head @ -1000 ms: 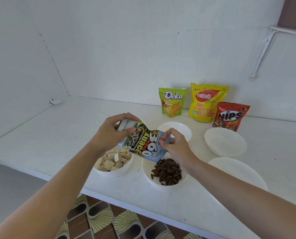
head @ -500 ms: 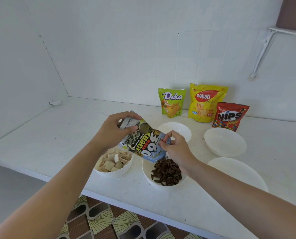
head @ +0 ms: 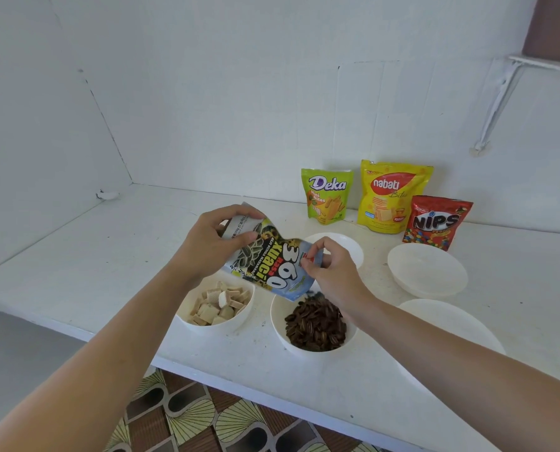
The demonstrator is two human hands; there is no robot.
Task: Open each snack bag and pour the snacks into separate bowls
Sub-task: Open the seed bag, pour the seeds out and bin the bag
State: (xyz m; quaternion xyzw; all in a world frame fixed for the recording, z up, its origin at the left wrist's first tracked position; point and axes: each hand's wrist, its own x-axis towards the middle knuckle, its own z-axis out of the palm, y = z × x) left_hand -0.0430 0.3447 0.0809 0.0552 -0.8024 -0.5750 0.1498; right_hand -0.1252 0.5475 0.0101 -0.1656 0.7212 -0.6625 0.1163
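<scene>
— Two hands hold the seed bag (head: 272, 265): the left hand (head: 213, 243) grips its raised bottom, and the right hand (head: 330, 272) pinches a corner by the mouth.
— Where is it?
— Tipped over the seed bowl (head: 277, 318), near the front edge of the counter (head: 109, 256). Best shake gently, with the mouth over the bowl.

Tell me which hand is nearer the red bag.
Right. The right hand pinches the seed bag's lower corner, left of the red bag and closer to the person. The left hand grips the seed bag's upper end, farther to the left.
</scene>
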